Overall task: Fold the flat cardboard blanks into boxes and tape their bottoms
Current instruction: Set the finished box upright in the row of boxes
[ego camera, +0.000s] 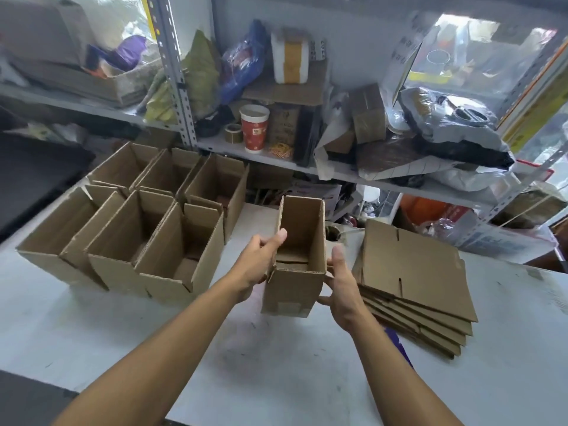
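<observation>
I hold an upright, open-topped cardboard box (295,272) above the white table (276,364), a little in front of centre. My left hand (258,265) grips its left wall, thumb over the top rim. My right hand (341,287) cups the right wall and lower corner, fingers curled under it. Tape shows along the box's bottom edge. A stack of flat cardboard blanks (415,287) lies on the table just right of my right hand.
Several folded open boxes (147,216) stand in two rows at the table's left. Behind the table, metal shelves (246,149) carry bags, a red paper cup (254,127) and a tape roll (232,132).
</observation>
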